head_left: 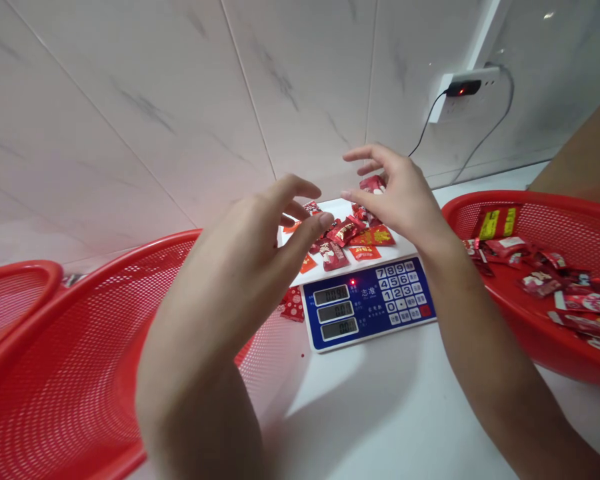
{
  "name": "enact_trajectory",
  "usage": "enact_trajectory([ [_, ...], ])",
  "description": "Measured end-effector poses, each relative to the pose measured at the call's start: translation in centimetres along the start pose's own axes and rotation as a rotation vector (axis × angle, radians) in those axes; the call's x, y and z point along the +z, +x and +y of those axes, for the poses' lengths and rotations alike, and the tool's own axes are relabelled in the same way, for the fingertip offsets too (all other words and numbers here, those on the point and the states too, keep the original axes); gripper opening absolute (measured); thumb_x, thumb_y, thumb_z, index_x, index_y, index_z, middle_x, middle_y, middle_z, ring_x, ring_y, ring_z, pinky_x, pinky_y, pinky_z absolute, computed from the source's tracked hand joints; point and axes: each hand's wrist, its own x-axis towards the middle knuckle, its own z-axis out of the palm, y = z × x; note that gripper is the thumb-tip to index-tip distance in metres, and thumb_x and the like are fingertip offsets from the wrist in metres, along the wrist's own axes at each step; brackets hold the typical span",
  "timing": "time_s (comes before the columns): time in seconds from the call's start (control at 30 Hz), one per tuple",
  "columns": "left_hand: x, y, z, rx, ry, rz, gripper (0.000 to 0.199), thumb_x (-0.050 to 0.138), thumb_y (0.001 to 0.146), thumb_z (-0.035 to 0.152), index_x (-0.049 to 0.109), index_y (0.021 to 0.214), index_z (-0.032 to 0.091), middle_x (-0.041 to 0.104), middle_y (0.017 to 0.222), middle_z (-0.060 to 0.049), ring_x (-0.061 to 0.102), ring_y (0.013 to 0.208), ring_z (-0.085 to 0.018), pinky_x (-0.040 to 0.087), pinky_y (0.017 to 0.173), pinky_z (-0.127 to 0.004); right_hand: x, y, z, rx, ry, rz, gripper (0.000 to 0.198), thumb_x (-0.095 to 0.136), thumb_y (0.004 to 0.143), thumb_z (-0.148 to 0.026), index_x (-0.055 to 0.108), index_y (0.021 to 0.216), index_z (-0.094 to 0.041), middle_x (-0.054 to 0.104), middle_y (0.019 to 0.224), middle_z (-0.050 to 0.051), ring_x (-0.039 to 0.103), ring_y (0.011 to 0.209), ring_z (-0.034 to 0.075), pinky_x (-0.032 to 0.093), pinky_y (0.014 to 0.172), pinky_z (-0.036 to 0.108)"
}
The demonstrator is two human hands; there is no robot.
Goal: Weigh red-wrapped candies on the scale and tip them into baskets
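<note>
A digital scale (365,307) with a blue keypad panel sits on the white table, its small displays lit with digits. On its white pan (405,248) lies a loose pile of red wrapped candies (345,231). Over the pan's left side, my left hand (275,220) is curved with thumb and fingers apart, holding nothing I can see. My right hand (395,187) hovers at the pan's right side, fingers spread, close to a red candy packet (373,184) at the back. Part of the pile is hidden behind both hands.
A red basket (510,200) holding several candy packets (540,267) stands at the right. Large red mesh baskets (80,333) fill the left. A red dotted packet (293,305) lies beside the scale. Behind are a tiled wall, a socket (463,93) with cables, and a cardboard box (580,157).
</note>
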Motion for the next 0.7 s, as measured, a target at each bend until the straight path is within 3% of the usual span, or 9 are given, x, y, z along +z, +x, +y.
enact_trajectory([
  [0.4,0.1,0.0,-0.4,0.039,-0.002,0.014,0.035,0.053,0.095,0.055,0.066,0.119,0.033,0.074,0.107,-0.003,0.070,0.091,-0.024,0.057,0.069,-0.030,0.9,0.1,0.7,-0.013,-0.006,0.013,0.041,0.074,0.079,-0.021,0.066,0.119,-0.024,0.062,0.110,0.006,0.061,0.095,0.020,0.050,0.095,0.042],
  [0.6,-0.1,0.0,-0.1,-0.006,0.006,-0.017,0.030,0.053,0.096,0.047,0.064,0.121,0.034,0.073,0.107,0.001,0.069,0.093,-0.022,0.055,0.074,-0.031,2.6,0.2,1.8,0.029,-0.060,-0.060,0.035,0.068,0.089,-0.028,0.064,0.123,-0.023,0.055,0.120,0.010,0.058,0.112,0.024,0.046,0.102,0.045],
  [0.7,-0.2,-0.2,0.0,-0.018,0.011,-0.006,0.028,0.055,0.096,0.047,0.064,0.120,0.035,0.073,0.107,0.001,0.069,0.096,-0.021,0.054,0.070,-0.028,2.0,0.2,1.7,-0.016,-0.085,0.013,0.034,0.065,0.089,-0.026,0.062,0.123,-0.025,0.054,0.124,0.009,0.057,0.116,0.026,0.045,0.104,0.048],
])
